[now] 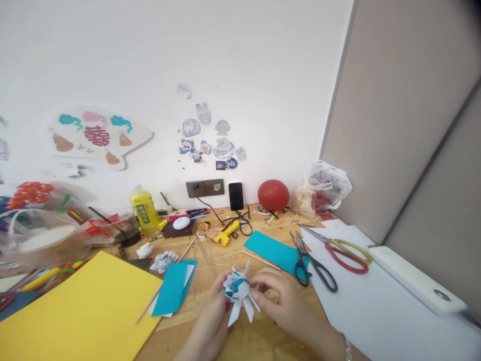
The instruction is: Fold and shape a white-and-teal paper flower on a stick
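Observation:
A paper flower (237,288) in white and teal, with pointed white strips sticking out around it, is held above the wooden table. My left hand (216,306) grips it from the left side, its fingertips partly behind the flower. From the right, my right hand (276,296) pinches one of the white strips between thumb and fingers. Left of the flower lie teal and white paper pieces (172,291) in a stack, with a crumpled white paper flower (164,260) behind them. Black-handled scissors (313,263) rest to the right, across a teal paper strip (276,252).
Yellow paper (82,311) covers the left front. White sheets (353,316) with red-and-yellow scissors (347,253) and a paper trimmer (417,281) lie right. Along the wall are a drink bottle (145,210), yellow glue gun (227,234), phone (236,196) and red balloon (273,195).

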### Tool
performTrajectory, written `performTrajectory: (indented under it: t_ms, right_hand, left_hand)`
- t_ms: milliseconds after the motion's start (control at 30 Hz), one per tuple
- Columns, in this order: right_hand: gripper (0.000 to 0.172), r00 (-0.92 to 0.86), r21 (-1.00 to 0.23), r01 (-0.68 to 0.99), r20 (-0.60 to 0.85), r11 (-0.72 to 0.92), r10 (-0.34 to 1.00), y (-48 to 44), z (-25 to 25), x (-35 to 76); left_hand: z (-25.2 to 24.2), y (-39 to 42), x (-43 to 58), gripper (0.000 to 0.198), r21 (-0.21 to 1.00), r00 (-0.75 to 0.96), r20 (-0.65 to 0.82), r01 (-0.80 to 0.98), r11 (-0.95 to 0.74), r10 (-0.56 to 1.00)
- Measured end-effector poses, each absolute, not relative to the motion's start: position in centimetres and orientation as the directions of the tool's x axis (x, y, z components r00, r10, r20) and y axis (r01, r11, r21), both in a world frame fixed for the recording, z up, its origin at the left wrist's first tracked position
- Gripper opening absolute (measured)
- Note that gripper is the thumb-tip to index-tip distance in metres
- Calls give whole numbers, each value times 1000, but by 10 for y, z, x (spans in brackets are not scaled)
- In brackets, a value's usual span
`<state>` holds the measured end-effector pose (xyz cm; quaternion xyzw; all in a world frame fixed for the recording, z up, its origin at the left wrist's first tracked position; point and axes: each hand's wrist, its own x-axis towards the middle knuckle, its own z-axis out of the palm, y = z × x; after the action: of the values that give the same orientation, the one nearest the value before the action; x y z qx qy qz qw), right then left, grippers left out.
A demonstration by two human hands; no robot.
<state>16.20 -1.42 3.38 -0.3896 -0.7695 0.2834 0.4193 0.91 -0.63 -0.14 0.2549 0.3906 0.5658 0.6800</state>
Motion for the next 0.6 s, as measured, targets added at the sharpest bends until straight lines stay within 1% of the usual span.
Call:
performTrajectory:
  t_ms: [67, 167, 300, 433, 500, 600]
  right_hand:
    - [21, -351, -770, 338, 430, 541, 831, -15, 31, 164]
    - [31, -376, -772, 321, 427, 548, 822, -14, 28, 166]
    - [26, -337, -766, 383, 405, 517, 850, -13, 28, 163]
    - [19, -354, -752, 415, 385, 512, 852, -10, 29, 159]
    - [18, -370, -742, 422, 384, 521, 846, -8, 30, 160]
    - [19, -371, -731, 427, 394, 531, 841, -5, 29, 163]
  left_hand:
    - [0, -7, 10, 20, 799, 47, -266, -548, 248, 963]
    - [4, -8, 11, 21, 795, 34, -285, -550, 255, 958]
    - [1, -8, 13, 25, 777, 39, -288, -575, 258, 957]
    - [-7, -4, 15, 34, 822, 36, -332, -479, 308, 942]
    - [-8, -1, 14, 39, 844, 42, -291, -458, 278, 956]
    - [-4, 4, 6, 52, 876, 79, -219, -424, 231, 973]
